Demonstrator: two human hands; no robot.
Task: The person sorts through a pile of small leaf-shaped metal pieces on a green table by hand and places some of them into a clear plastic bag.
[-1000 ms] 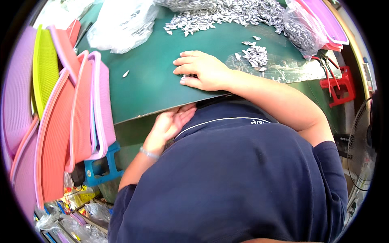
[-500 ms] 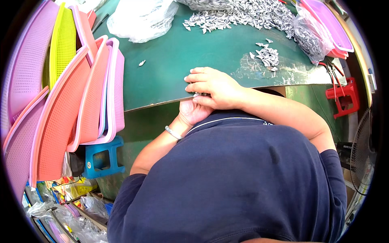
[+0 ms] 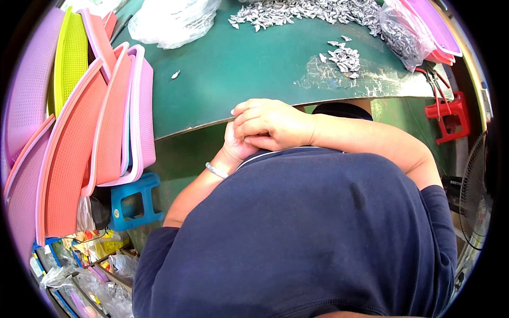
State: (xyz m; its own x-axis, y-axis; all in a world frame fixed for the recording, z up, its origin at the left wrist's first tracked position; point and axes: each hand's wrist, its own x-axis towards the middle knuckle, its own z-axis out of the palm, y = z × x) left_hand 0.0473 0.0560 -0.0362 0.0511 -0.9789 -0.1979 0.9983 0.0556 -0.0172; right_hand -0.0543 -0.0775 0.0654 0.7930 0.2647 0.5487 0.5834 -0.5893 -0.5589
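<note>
My right hand (image 3: 273, 125) lies over my left hand (image 3: 236, 145) just in front of the table's near edge. The right fingers curl together over the left palm and cover whatever may be between the hands. Of my left hand, only the heel and thumb side show, and its fingers are hidden. A pale bead bracelet (image 3: 216, 170) circles the left wrist. Beyond the hands, a small pile of grey, leaf-shaped pieces (image 3: 345, 58) rests on the green table (image 3: 228, 69). One single piece (image 3: 175, 74) lies apart to the left.
A larger heap of grey pieces (image 3: 313, 11) spreads at the back, beside a white plastic bag (image 3: 172, 21). A clear bag (image 3: 404, 40) of pieces and red-handled pliers (image 3: 436, 87) sit right. Colourful baskets (image 3: 74, 153) crowd the left, above a blue stool (image 3: 135, 201). A red stool (image 3: 449, 117) stands right.
Both hands have drawn back toward my body, off the table edge. A small grey-white piece that showed between them is now hidden. The whole view has shifted slightly.
</note>
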